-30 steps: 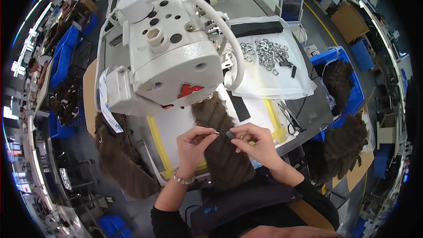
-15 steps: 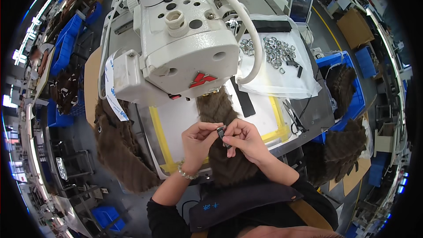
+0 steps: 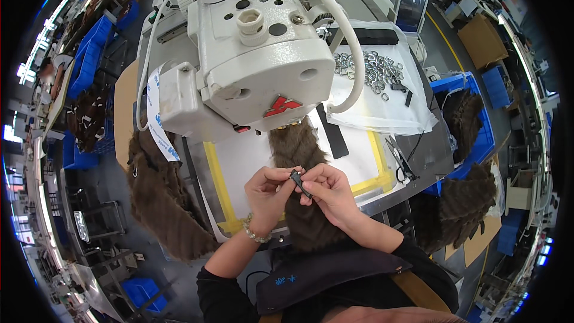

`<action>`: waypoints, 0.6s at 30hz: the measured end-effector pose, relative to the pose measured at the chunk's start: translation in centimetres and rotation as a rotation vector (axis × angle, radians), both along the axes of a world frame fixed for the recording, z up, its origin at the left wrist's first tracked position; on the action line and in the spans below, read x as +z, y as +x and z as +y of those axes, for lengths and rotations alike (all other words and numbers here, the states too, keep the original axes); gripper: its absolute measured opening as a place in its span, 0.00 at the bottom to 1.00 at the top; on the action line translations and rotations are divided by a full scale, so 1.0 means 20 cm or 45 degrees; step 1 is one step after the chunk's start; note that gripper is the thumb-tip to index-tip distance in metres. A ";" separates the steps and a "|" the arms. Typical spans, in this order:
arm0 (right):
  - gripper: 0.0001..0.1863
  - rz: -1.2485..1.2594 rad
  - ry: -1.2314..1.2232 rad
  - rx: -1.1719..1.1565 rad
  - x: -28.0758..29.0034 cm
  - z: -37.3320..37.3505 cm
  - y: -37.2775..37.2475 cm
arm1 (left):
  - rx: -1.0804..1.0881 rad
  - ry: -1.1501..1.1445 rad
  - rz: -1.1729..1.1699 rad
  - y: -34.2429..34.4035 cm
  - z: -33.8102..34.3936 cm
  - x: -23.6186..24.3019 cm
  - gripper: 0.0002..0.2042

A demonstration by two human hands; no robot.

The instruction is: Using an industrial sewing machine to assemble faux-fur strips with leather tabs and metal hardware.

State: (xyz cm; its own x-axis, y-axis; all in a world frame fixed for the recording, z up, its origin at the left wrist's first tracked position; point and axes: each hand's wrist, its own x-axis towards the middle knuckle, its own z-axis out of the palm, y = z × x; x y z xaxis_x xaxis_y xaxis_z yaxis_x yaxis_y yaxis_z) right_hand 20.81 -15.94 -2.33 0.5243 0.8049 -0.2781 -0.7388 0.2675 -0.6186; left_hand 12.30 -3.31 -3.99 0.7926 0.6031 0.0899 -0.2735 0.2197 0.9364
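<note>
Between the fingertips of both hands is a short black strap (image 3: 300,183), tilted. My left hand (image 3: 267,196) pinches its upper end with thumb and forefinger. My right hand (image 3: 333,196) grips its lower end, thumb on top. Whether a metal ring sits in the strap is too small to tell. Below the hands lies a long strip of brown fur (image 3: 306,224), running from under the white sewing machine head (image 3: 269,81) toward my lap. A longer black strap (image 3: 332,134) rests on the white work surface, to the right of the fur.
Metal D-rings (image 3: 376,72) lie heaped on a white sheet (image 3: 391,113) at the back right. Scissors (image 3: 399,158) rest near the table's right edge. More brown fur (image 3: 161,203) hangs at the left. A blue bin (image 3: 487,134) holding fur stands at the right.
The short strap has turned slightly and shows more of its black face between my fingers. The machine head appears a little further right in the view.
</note>
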 end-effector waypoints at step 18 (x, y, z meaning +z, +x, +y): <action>0.16 -2.103 -0.229 -0.433 -0.02 -0.03 0.08 | 0.022 0.738 0.068 0.00 0.02 0.01 0.09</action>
